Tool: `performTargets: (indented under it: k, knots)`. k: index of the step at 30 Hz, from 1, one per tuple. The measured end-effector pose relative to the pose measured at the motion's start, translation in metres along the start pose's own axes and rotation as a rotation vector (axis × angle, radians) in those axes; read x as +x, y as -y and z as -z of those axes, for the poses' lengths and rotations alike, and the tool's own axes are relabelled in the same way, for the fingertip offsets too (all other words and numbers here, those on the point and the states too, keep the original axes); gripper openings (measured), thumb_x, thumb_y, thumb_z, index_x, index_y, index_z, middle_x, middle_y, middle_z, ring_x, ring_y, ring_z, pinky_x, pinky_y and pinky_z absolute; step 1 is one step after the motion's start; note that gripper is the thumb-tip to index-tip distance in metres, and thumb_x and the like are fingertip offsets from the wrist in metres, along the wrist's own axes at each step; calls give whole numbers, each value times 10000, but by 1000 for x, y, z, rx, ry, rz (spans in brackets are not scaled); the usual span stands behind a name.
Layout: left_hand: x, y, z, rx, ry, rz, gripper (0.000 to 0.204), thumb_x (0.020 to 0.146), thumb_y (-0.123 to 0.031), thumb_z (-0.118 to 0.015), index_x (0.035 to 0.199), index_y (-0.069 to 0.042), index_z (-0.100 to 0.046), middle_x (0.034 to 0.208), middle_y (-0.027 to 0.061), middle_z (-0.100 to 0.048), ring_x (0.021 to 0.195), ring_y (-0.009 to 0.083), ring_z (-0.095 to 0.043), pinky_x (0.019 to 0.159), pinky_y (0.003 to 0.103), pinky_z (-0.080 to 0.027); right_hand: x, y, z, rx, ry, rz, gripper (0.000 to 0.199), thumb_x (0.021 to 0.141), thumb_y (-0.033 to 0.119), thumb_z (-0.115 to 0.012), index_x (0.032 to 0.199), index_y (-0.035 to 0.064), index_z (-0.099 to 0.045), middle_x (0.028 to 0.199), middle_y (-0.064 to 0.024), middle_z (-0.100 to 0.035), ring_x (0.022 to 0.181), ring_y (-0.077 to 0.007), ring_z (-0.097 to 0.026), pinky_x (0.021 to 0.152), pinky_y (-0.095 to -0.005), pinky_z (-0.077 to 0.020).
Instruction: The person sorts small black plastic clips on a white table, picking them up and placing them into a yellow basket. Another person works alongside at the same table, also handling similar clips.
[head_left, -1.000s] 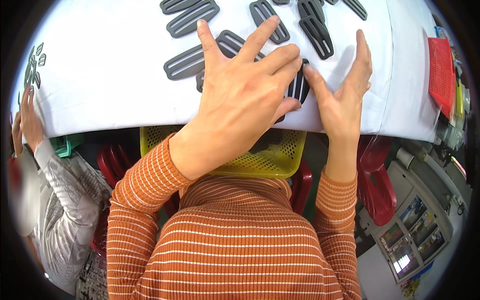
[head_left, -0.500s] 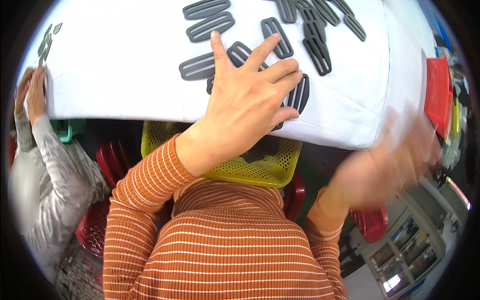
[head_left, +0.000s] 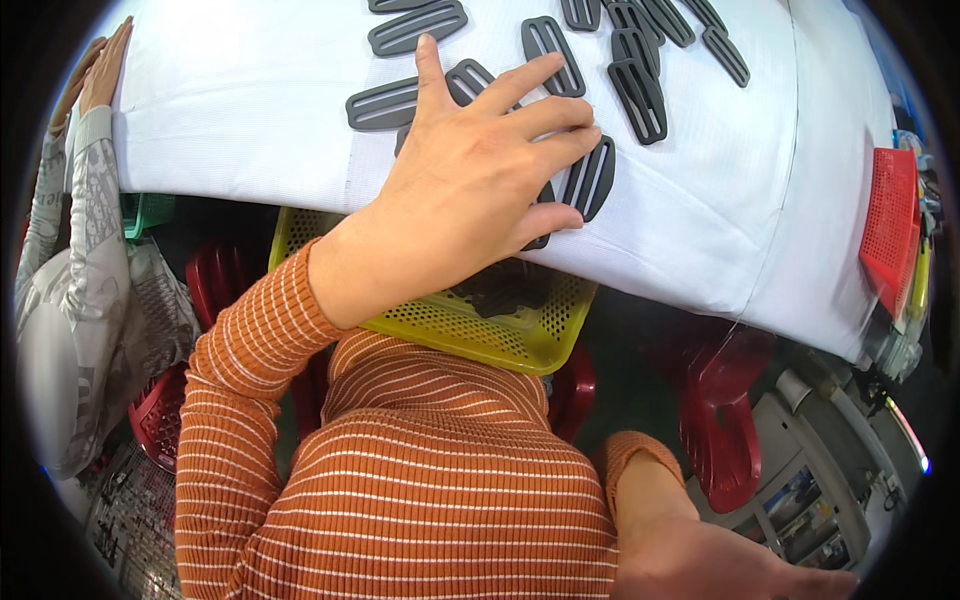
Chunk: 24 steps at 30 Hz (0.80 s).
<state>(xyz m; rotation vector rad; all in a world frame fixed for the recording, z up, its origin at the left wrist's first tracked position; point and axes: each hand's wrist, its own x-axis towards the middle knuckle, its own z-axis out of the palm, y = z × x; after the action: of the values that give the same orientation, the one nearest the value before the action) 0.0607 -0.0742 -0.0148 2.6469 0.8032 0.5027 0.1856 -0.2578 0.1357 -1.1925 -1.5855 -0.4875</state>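
My left hand (head_left: 470, 160) lies over a group of dark grey slotted strap buckles on the white-covered table, its fingers spread apart. Two fingertips touch or hover over buckles; the palm hides parts of several. One buckle (head_left: 373, 121) shows left of the hand, and another (head_left: 602, 180) lies by the thumb near the table's edge. My right hand (head_left: 690, 560) is low at the right, away from the table. Its outstretched finger or thumb shows, with nothing visible in it; the remaining fingers are cut off by the lower edge.
More buckles (head_left: 637, 100) lie toward the far right, some overlapping. Below the table edge, a yellow perforated basket (head_left: 530, 350) on my lap holds dark pieces. A red basket (head_left: 890, 220) is at the right. Dark red chairs (head_left: 725, 430) stand around. Another person's sleeves and hands (head_left: 100, 80) are at the left.
My right hand has swung down and toward me, from beside the table's right edge to the lower right. The left hand stays spread over the buckles. The view has shifted slightly.
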Motion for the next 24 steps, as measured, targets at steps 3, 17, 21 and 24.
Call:
performTargets:
  k: [3, 17, 21, 24]
  knots:
    - [6, -7, -1, -74, 5, -13, 572, 716, -317, -823, 1245, -175, -657, 1345, -35, -568, 1397, 231, -393, 1053, 791, -175, -19, -11, -21, -234, -104, 47, 464, 994, 256, -483, 1429, 94, -461, 1567, -47, -357, 1443, -164, -328, 1199, -566, -118]
    - [21, -10, 2, -5, 18, -22, 539, 694, -335, -825, 1196, -190, -692, 1389, -63, -546, 1428, 237, -347, 1049, 804, -144, -119, -84, -83, -323, 782, -392, 531, 1033, 360, -436, 1408, -17, -452, 1379, -71, -582, 1344, -332, -468, 1192, -557, -2]
    - [26, -8, 3, 46, 41, -26, 537, 685, -342, -829, 1185, -197, -700, 1345, -78, -579, 1415, 227, -371, 1046, 801, -155, -116, -82, -94, -432, 831, -363, 562, 1044, 348, -403, 1456, -33, -366, 1382, -49, -589, 1389, -300, -421, 1186, -558, 20]
    - [27, -8, 2, 30, 33, -24, 533, 683, -344, -829, 1178, -190, -704, 1318, -83, -598, 1410, 223, -382, 1045, 799, -161, -116, -69, -85, -487, 858, -367, 552, 1058, 389, -352, 1406, -28, -452, 1372, -37, -594, 1353, -305, -473, 1189, -560, 28]
